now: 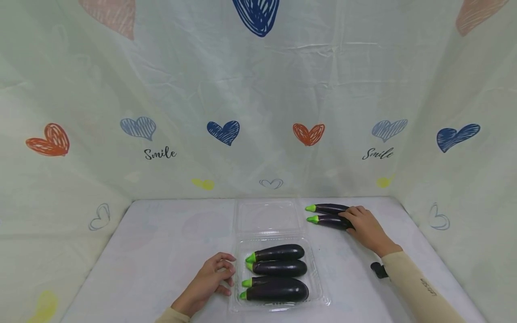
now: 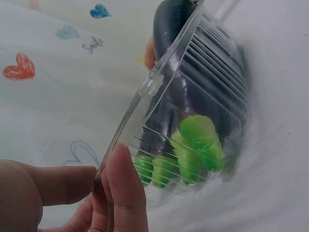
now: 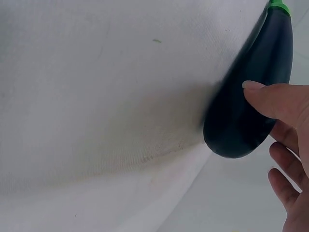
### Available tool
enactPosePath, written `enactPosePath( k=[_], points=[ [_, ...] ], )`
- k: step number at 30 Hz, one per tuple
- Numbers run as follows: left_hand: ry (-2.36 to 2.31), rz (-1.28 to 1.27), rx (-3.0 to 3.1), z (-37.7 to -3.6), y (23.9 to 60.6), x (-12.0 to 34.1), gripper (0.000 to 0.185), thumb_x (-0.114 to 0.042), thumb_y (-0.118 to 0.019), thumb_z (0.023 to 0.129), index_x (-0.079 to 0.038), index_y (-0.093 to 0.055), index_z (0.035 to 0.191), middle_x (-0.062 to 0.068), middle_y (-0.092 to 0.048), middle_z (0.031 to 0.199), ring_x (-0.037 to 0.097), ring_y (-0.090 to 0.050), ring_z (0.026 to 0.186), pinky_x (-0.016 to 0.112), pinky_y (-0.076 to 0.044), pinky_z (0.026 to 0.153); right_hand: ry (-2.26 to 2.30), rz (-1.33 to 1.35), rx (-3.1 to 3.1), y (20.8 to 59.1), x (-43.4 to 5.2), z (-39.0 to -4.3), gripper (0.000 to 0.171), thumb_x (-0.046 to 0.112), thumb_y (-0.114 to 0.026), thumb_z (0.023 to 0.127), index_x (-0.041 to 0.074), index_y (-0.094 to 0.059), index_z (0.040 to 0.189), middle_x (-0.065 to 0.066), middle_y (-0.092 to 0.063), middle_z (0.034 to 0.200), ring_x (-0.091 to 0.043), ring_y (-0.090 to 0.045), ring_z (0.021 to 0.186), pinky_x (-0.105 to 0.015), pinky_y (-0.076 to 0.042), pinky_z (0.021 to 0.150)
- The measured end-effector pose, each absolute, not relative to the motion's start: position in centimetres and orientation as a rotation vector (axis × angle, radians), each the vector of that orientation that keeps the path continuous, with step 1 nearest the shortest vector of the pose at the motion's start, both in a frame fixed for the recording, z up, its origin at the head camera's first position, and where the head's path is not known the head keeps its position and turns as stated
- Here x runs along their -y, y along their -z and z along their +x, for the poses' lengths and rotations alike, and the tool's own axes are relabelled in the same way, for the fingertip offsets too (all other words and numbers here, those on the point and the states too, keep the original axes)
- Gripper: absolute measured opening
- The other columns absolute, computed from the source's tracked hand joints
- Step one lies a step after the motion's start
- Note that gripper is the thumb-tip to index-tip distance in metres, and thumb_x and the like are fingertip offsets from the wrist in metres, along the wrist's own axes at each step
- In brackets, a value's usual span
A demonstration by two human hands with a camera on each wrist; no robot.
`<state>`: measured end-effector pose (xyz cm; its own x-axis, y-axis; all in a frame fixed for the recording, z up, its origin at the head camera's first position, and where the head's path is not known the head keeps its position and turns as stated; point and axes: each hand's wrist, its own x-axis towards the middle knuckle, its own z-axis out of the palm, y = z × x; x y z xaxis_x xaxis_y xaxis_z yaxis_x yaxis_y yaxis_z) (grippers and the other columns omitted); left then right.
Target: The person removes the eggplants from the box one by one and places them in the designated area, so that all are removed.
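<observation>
A clear plastic clamshell container (image 1: 319, 287) lies on the table with its lid (image 1: 268, 215) folded back. Several dark eggplants (image 1: 282, 268) with green stems lie side by side in it. At the container's left edge, my left hand (image 1: 212, 278) pinches the rim (image 2: 126, 116) between thumb and fingers. Two more eggplants lie at the back right, a farther one (image 1: 328, 208) and a nearer one (image 1: 329, 221). My right hand (image 1: 366, 229) grips the rounded end of the nearer eggplant (image 3: 256, 92), thumb on its side; some fingers are partly hidden behind it.
A white cloth covers the table (image 1: 169, 251). Behind it and at the sides hangs a pale curtain (image 1: 262, 89) printed with hearts. A small black object (image 1: 378, 270) lies beside the right forearm.
</observation>
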<state>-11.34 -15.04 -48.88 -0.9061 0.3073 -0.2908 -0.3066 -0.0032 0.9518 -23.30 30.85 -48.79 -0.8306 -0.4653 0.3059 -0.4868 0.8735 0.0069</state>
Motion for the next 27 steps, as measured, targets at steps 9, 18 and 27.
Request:
enactPosePath(
  k=[9, 18, 27],
  points=[
    [-1.961, -0.001, -1.845, -11.3, 48.8, 15.0, 0.04, -0.008, -0.057, 0.09, 0.007, -0.039, 0.122, 0.007, -0.053, 0.087, 0.017, -0.056, 0.069, 0.031, -0.053, 0.052, -0.104, 0.69, 2.727, 48.9, -30.8, -23.2, 0.052, 0.003, -0.081, 0.065, 0.004, -0.063, 0.113, -0.012, -0.057, 0.104, -0.033, -0.048, 0.103, -0.05, -0.04, 0.086],
    [-1.952, 0.005, -1.859, -11.3, 49.1, 15.0, 0.039, -0.008, -0.057, 0.09, 0.007, -0.039, 0.122, 0.007, -0.053, 0.088, 0.017, -0.056, 0.069, 0.032, -0.053, 0.052, -0.12, 0.719, 2.675, 47.0, -29.1, -21.2, 0.053, 0.003, -0.081, 0.064, 0.005, -0.063, 0.114, -0.014, -0.057, 0.108, -0.035, -0.049, 0.103, -0.051, -0.041, 0.087],
    [-1.945, -0.003, -1.879, -11.2, 49.0, 15.1, 0.038, -0.006, -0.056, 0.089, 0.006, -0.04, 0.122, 0.007, -0.053, 0.088, 0.018, -0.056, 0.069, 0.033, -0.053, 0.052, -0.163, 0.83, 2.618, 44.4, -25.6, -18.6, 0.055, 0.013, -0.084, 0.063, 0.009, -0.062, 0.114, -0.009, -0.056, 0.11, -0.03, -0.048, 0.107, -0.048, -0.042, 0.089]
  ],
)
